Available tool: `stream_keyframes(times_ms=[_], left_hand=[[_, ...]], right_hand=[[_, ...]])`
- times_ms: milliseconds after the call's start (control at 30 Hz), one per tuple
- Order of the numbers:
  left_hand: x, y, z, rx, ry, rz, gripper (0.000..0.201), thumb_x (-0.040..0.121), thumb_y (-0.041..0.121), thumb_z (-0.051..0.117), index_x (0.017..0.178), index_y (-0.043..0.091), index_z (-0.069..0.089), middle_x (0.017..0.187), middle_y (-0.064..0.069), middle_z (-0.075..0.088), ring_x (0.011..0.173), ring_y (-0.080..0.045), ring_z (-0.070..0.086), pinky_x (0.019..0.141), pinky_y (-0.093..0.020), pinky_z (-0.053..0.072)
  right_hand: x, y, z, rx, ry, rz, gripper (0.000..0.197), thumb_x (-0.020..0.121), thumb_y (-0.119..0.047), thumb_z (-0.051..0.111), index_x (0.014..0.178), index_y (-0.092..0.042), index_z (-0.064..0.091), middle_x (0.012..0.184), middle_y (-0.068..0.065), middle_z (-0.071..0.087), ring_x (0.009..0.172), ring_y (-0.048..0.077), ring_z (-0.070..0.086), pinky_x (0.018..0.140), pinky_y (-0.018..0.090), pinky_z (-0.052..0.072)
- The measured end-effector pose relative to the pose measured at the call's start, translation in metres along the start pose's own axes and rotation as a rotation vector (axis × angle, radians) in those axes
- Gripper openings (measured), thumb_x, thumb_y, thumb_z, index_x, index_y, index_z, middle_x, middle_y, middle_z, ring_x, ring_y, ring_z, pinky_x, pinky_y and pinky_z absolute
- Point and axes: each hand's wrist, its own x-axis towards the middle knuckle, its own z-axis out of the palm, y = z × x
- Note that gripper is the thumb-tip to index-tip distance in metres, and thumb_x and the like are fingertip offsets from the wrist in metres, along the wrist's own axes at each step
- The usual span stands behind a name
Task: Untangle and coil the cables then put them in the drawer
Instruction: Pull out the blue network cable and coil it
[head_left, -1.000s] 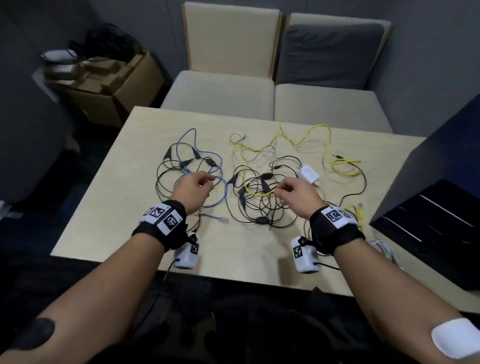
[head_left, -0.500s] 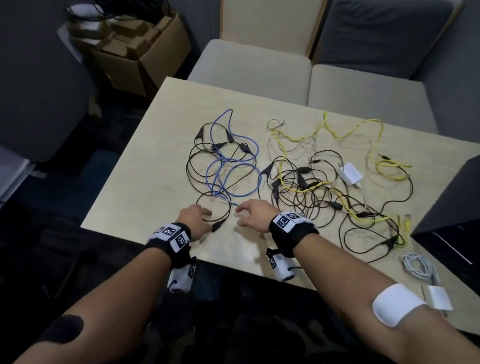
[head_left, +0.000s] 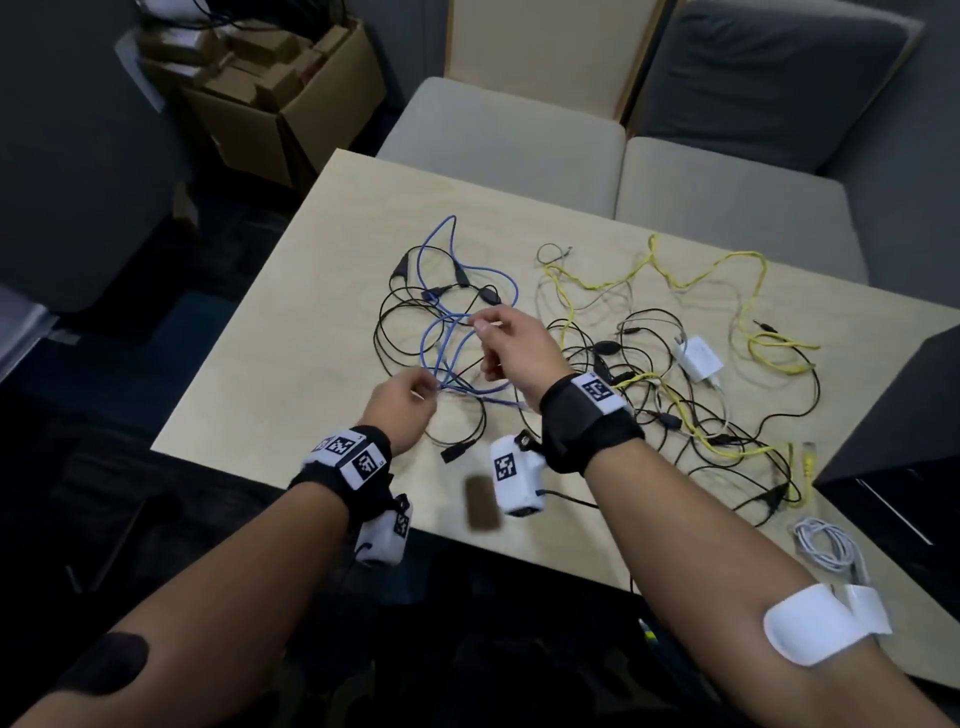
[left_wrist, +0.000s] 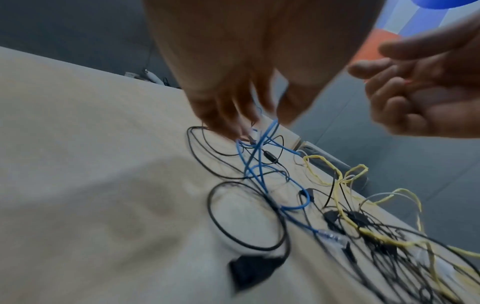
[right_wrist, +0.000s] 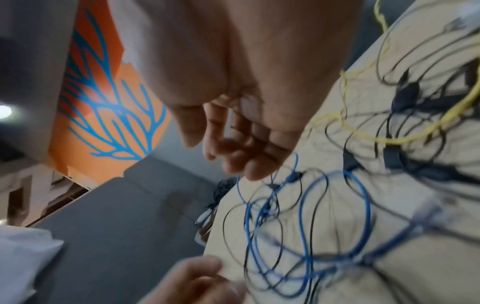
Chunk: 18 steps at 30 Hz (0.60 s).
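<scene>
While the left hand (head_left: 402, 410) pinches the blue cable (head_left: 441, 338), its loops run away toward the empty, loosely curled right hand (head_left: 511, 345).

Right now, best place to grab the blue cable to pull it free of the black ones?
Pinch the blue cable at its far loop, coming from above on the far side of the table. That arc sticks out past most of the black cables, so little crosses it. Nearer the left hand the strands bunch and overlap; pulling there would likely drag the tangle.
</scene>
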Motion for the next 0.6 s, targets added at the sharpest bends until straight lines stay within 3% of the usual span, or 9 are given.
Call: stream_keyframes(times_ms=[67, 133, 167, 233, 300, 400, 500, 533, 600], left_hand=[[0.008, 0.011, 0.0, -0.107, 0.12, -0.049, 0.038, 0.08, 0.017, 0.072, 0.111, 0.019, 0.05, 0.102, -0.001, 0.052, 0.081, -0.018, 0.054, 0.079, -0.032, 0.046], [0.017, 0.026, 0.005, -0.144, -0.007, -0.096, 0.057, 0.081, 0.021, 0.072, 0.129, 0.016, 0.042, 0.104, 0.001, 0.051, 0.083, -0.019, 0.056, 0.08, -0.034, 0.049], [0.024, 0.032, 0.008, -0.139, -0.071, -0.1, 0.051, 0.084, 0.017, 0.068, 0.129, 0.011, 0.045, 0.094, 0.0, 0.056, 0.077, -0.021, 0.057, 0.077, -0.036, 0.05], [0.03, 0.047, 0.011, -0.207, -0.087, -0.076, 0.022, 0.089, 0.004, 0.053, 0.11, 0.006, 0.058, 0.071, -0.005, 0.056, 0.062, -0.023, 0.052, 0.063, -0.034, 0.05], [0.029, 0.067, 0.011, -0.285, -0.049, 0.058, 0.022, 0.091, 0.0, 0.046, 0.096, 0.016, 0.06, 0.068, -0.004, 0.054, 0.061, -0.019, 0.05, 0.057, -0.03, 0.049], [0.012, 0.103, 0.012, -0.231, -0.068, 0.39, 0.026, 0.092, 0.001, 0.051, 0.109, 0.014, 0.065, 0.088, -0.003, 0.065, 0.076, -0.012, 0.058, 0.075, -0.022, 0.049], [0.004, 0.117, 0.015, -0.177, -0.096, 0.582, 0.033, 0.091, 0.001, 0.055, 0.121, 0.01, 0.064, 0.108, -0.002, 0.068, 0.099, -0.012, 0.062, 0.087, -0.01, 0.042], [0.003, 0.118, 0.016, -0.153, -0.112, 0.605, 0.033, 0.09, 0.002, 0.057, 0.121, 0.012, 0.064, 0.106, -0.001, 0.068, 0.1, -0.012, 0.061, 0.086, -0.009, 0.04], [0.003, 0.114, 0.017, -0.154, -0.121, 0.607, 0.031, 0.09, 0.007, 0.059, 0.118, 0.02, 0.066, 0.102, 0.003, 0.065, 0.096, -0.008, 0.059, 0.083, -0.014, 0.044]], right_hand=[[-0.002, -0.004, -0.013, -0.049, 0.018, -0.001, 0.008, 0.095, -0.022, 0.056, 0.09, -0.017, 0.061, 0.066, 0.0, 0.051, 0.055, 0.016, 0.051, 0.059, 0.032, 0.046], [-0.006, 0.001, -0.021, -0.119, 0.012, 0.017, 0.009, 0.093, -0.025, 0.059, 0.09, -0.017, 0.061, 0.071, 0.001, 0.055, 0.058, 0.017, 0.054, 0.059, 0.032, 0.047], [-0.009, 0.005, -0.024, -0.13, 0.015, 0.034, 0.01, 0.093, -0.026, 0.059, 0.092, -0.016, 0.061, 0.074, 0.002, 0.057, 0.058, 0.017, 0.055, 0.058, 0.032, 0.046], [-0.017, 0.011, -0.026, -0.104, 0.023, 0.065, 0.016, 0.094, -0.027, 0.058, 0.097, -0.012, 0.059, 0.081, 0.005, 0.058, 0.057, 0.017, 0.054, 0.054, 0.029, 0.045], [-0.023, 0.009, -0.03, -0.058, 0.054, 0.084, 0.027, 0.095, -0.036, 0.055, 0.107, -0.012, 0.057, 0.092, 0.008, 0.061, 0.059, 0.017, 0.055, 0.053, 0.028, 0.046], [-0.021, -0.005, -0.04, 0.114, 0.136, 0.05, 0.04, 0.096, -0.047, 0.049, 0.118, -0.014, 0.054, 0.103, 0.006, 0.065, 0.064, 0.015, 0.059, 0.053, 0.024, 0.045], [-0.023, -0.033, -0.057, 0.309, 0.132, -0.039, 0.018, 0.098, -0.026, 0.05, 0.105, -0.01, 0.054, 0.09, 0.004, 0.065, 0.069, 0.016, 0.061, 0.064, 0.028, 0.047], [-0.027, -0.044, -0.065, 0.355, 0.116, -0.066, 0.006, 0.098, -0.014, 0.048, 0.099, -0.011, 0.053, 0.081, 0.002, 0.065, 0.068, 0.016, 0.061, 0.066, 0.03, 0.047], [-0.039, -0.065, -0.083, 0.426, 0.131, -0.121, 0.013, 0.098, -0.005, 0.042, 0.093, -0.012, 0.051, 0.06, -0.001, 0.054, 0.059, 0.018, 0.053, 0.064, 0.03, 0.048]])
